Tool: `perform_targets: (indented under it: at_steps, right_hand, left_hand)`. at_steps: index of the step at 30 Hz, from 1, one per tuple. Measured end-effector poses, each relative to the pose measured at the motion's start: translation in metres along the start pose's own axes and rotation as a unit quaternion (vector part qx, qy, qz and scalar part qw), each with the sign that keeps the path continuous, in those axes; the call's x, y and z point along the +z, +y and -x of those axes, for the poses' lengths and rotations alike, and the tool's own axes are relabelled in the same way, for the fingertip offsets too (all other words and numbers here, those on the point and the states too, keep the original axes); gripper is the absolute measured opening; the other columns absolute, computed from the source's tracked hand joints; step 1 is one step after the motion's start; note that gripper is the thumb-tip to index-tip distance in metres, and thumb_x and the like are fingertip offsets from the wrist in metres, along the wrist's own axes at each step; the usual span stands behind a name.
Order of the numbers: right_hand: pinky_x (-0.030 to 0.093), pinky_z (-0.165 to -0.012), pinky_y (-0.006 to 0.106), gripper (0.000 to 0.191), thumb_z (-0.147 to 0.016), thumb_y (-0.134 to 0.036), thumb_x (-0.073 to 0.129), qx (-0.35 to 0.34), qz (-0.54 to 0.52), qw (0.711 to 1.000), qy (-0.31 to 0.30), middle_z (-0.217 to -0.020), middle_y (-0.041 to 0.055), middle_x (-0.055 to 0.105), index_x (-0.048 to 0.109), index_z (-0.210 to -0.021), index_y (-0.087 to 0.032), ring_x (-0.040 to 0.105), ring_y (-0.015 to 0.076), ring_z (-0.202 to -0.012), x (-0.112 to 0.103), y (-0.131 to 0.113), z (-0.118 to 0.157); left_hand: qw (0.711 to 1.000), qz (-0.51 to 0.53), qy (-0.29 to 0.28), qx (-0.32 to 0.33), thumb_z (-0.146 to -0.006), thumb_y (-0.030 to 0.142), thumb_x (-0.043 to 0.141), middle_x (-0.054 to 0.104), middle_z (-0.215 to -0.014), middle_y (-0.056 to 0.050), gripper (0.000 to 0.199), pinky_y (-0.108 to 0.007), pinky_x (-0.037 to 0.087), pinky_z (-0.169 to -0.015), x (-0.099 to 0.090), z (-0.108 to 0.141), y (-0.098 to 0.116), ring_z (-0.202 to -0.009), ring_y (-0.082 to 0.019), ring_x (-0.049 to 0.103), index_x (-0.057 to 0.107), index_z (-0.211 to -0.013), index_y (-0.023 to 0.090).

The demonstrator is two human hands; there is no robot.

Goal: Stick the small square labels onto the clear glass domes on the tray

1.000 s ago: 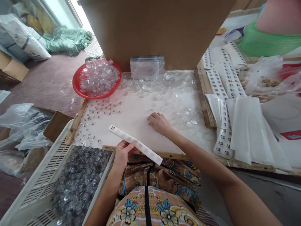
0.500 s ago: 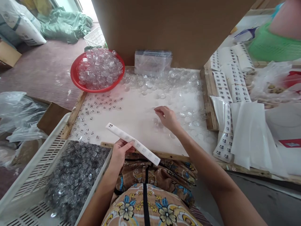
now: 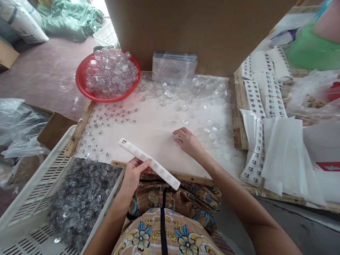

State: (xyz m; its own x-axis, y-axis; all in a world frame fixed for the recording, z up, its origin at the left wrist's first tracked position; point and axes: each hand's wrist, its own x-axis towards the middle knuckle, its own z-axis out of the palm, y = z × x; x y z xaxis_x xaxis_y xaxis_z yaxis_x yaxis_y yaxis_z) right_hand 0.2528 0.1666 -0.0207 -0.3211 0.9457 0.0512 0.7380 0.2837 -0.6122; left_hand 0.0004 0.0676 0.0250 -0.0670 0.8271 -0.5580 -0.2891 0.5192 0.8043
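My left hand (image 3: 138,169) pinches a white strip of stickers (image 3: 162,172) near its middle, slantwise over the table's front edge. One dark printed figure shows at the strip's far left end; fainter ones show through along the rest. Over the middle of the white tabletop (image 3: 143,136), my right hand (image 3: 188,142) has its thumb and fingers closed on a small clear plastic disc (image 3: 176,136), mostly hidden by the fingertips. More clear discs (image 3: 212,136) lie scattered to the right of and beyond this hand. Discs with small dark prints (image 3: 106,115) are spread over the table's left side.
A red basin (image 3: 79,83) heaped with clear pieces stands at back left, beside a clear plastic box (image 3: 174,67) and a tall cardboard panel (image 3: 196,32). A white crate (image 3: 39,177) of printed pieces sits at lower left. Sticker strips (image 3: 255,141) lie beyond the right wooden rail (image 3: 239,117).
My right hand has come slightly down and closer to me, its fingers now where clear discs lay. The left hand keeps the strip nearly in place. The whole view has shifted a little.
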Motion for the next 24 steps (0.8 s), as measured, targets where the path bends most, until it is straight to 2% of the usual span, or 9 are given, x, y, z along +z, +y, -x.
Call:
perform_targets:
  at_steps: [4, 7, 10, 13, 17, 20, 22, 24]
  right_hand:
    - [0.051, -0.076, 0.034, 0.024, -0.091, -0.012, 0.047, 0.013, -0.033, 0.999, 0.034, -0.106, 0.0101, 0.062, 0.064, -0.105, -0.021, 0.064, 0.0203, -0.082, -0.001, -0.004, -0.006]
    - [0.051, -0.077, 0.035, 0.028, -0.092, -0.009, 0.043, -0.019, -0.015, 0.998, 0.06, -0.103, 0.0106, 0.063, 0.064, -0.104, -0.022, 0.062, 0.0225, -0.088, 0.006, -0.016, -0.012]
    - [0.049, -0.084, 0.038, 0.033, -0.091, -0.003, 0.04, -0.085, 0.051, 0.995, 0.027, -0.107, 0.0128, 0.063, 0.065, -0.104, -0.021, 0.056, 0.0263, -0.1, 0.023, -0.032, -0.019]
    - [0.047, -0.091, 0.042, 0.027, -0.092, -0.006, 0.044, -0.141, 0.097, 0.985, -0.032, -0.117, 0.0159, 0.061, 0.064, -0.106, -0.018, 0.051, 0.0286, -0.108, 0.041, -0.047, -0.02]
    - [0.044, -0.1, 0.046, 0.033, -0.089, -0.006, 0.049, -0.185, 0.039, 0.981, -0.032, -0.127, 0.0163, 0.057, 0.059, -0.118, -0.017, 0.047, 0.0286, -0.121, 0.047, -0.052, -0.012]
    - [0.046, -0.098, 0.048, 0.03, -0.091, -0.017, 0.055, -0.145, 0.006, 0.989, 0.021, -0.123, 0.0152, 0.06, 0.058, -0.121, -0.019, 0.051, 0.0295, -0.116, 0.033, -0.039, -0.007]
    - [0.048, -0.092, 0.048, 0.024, -0.092, -0.021, 0.056, -0.078, 0.04, 0.995, 0.044, -0.115, 0.015, 0.062, 0.061, -0.116, -0.02, 0.054, 0.0303, -0.107, 0.021, -0.026, -0.007]
    - [0.049, -0.085, 0.045, 0.02, -0.092, -0.019, 0.054, -0.019, 0.085, 0.996, 0.035, -0.11, 0.0151, 0.062, 0.064, -0.109, -0.02, 0.055, 0.0304, -0.101, 0.014, -0.014, -0.008]
  left_hand:
    - [1.0, 0.002, -0.003, -0.001, -0.061, 0.033, 0.087, 0.071, -0.066, -0.002, 0.028, -0.024, 0.054, -0.054, -0.001, 0.0, 0.0, -0.056, -0.015, 0.064, 0.074, -0.077, 0.014]
    - [1.0, -0.003, -0.005, -0.001, -0.061, 0.033, 0.087, 0.07, -0.067, -0.002, 0.029, -0.024, 0.054, -0.054, -0.001, 0.0, 0.0, -0.056, -0.015, 0.064, 0.074, -0.077, 0.014]
    - [1.0, -0.01, -0.001, 0.003, -0.06, 0.034, 0.088, 0.07, -0.067, -0.002, 0.03, -0.024, 0.054, -0.053, -0.001, -0.001, -0.001, -0.056, -0.015, 0.064, 0.073, -0.077, 0.014]
    - [1.0, -0.008, 0.007, 0.008, -0.06, 0.033, 0.088, 0.069, -0.066, -0.001, 0.03, -0.024, 0.055, -0.053, -0.002, -0.001, -0.002, -0.057, -0.014, 0.064, 0.074, -0.078, 0.014]
    - [1.0, -0.003, 0.011, 0.008, -0.059, 0.033, 0.088, 0.069, -0.067, -0.001, 0.031, -0.024, 0.055, -0.052, -0.004, -0.002, -0.003, -0.056, -0.014, 0.063, 0.074, -0.078, 0.013]
    - [1.0, 0.001, 0.005, 0.005, -0.059, 0.033, 0.088, 0.069, -0.066, -0.002, 0.031, -0.023, 0.055, -0.052, -0.005, -0.002, -0.004, -0.055, -0.014, 0.063, 0.074, -0.077, 0.013]
    - [1.0, -0.001, -0.002, 0.002, -0.059, 0.034, 0.088, 0.07, -0.066, -0.002, 0.031, -0.023, 0.055, -0.052, -0.004, -0.002, -0.003, -0.056, -0.014, 0.064, 0.074, -0.077, 0.013]
    - [1.0, -0.004, -0.009, 0.0, -0.059, 0.033, 0.088, 0.071, -0.067, -0.002, 0.031, -0.023, 0.055, -0.052, -0.004, -0.002, -0.002, -0.056, -0.014, 0.064, 0.074, -0.078, 0.013]
